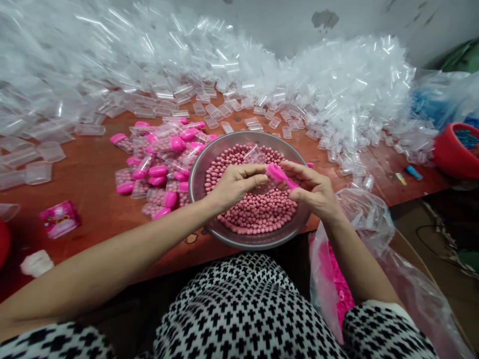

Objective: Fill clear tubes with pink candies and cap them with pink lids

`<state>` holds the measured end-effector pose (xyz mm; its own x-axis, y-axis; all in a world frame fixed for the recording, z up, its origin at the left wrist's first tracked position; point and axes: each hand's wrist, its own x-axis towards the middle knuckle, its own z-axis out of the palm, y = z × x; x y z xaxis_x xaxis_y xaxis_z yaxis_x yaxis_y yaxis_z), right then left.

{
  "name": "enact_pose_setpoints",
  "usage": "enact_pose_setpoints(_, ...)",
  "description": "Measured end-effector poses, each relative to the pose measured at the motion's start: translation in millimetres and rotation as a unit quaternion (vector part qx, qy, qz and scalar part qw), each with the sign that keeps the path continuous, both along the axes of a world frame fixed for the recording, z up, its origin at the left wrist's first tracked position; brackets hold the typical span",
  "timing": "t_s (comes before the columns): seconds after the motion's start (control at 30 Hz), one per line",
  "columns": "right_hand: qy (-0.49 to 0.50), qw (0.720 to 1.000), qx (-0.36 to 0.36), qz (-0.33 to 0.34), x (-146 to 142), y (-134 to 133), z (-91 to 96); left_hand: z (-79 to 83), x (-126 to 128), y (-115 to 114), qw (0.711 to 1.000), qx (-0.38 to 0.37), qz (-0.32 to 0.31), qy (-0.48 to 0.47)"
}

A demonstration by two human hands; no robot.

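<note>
Over a metal bowl (192, 187) of round pink candies (258, 214), my two hands meet. My left hand (237, 184) is closed in a pinch on a clear plastic container, mostly hidden by the fingers. A bright pink cap (277, 173) is gripped by the fingers of my right hand (312, 189), at the mouth of the container. Whether the cap is seated on it I cannot tell. Another clear piece (255, 154) shows just behind my left fingers. Left of the bowl lies a pile of candy-filled clear containers with pink caps (157, 172).
A large heap of clear plastic containers (224, 55) covers the table's back. A pink packet (60, 218) and white crumpled piece (37, 263) lie at left. A plastic bag of pink caps (339, 279) hangs by my right arm. A red basin (451, 149) stands far right.
</note>
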<state>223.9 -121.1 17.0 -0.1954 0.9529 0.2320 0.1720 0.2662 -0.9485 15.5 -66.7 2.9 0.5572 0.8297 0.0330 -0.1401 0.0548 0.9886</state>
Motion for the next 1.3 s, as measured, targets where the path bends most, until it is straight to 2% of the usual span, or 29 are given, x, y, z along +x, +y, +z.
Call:
enact_pose_setpoints(0.1,0.12,0.988,-0.095,-0.004,10,-5,-4.1,0.3,0,2,0.999,-0.039,0.002,-0.022)
enact_pose_setpoints(0.2,0.146,0.98,-0.123,-0.048,13,-4,-3.9,-0.7,1,1,0.999,0.028,-0.011,-0.013)
enact_pose_setpoints(0.27,0.153,0.977,-0.138,-0.052,9,0,0.4,-1.4,1,1,0.997,0.077,-0.012,0.0)
enact_pose_setpoints(0.4,0.168,0.96,-0.22,0.032,-5,8,9.0,-2.0,0,-1,0.987,0.16,-0.001,0.021)
enact_pose_setpoints(0.5,0.181,0.94,-0.275,0.092,-14,10,7.5,-2.1,0,-1,0.984,0.175,0.005,0.019)
enact_pose_setpoints(0.77,0.256,0.906,-0.324,0.094,-21,10,0.1,-4.7,-3,-1,0.985,0.174,0.014,0.01)
enact_pose_setpoints(0.9,0.282,0.9,-0.322,0.08,-31,12,-1.1,-6.7,-3,0,0.981,0.191,0.016,-0.002)
enact_pose_setpoints(1.03,0.296,0.908,-0.295,0.003,-46,14,-5.7,-8.4,1,1,0.978,0.204,0.031,0.006)
enact_pose_setpoints(1.13,0.258,0.923,-0.283,0.024,-52,16,-4.0,-1.8,0,0,0.978,0.202,0.041,0.018)
enact_pose_setpoints(1.2,0.241,0.933,-0.263,0.045,-54,12,3.9,7.7,-10,2,0.981,0.176,0.076,0.021)
enact_pose_setpoints(1.3,0.255,0.946,-0.196,0.049,-56,-8,25.8,24.1,-42,14,0.971,0.148,0.183,0.049)
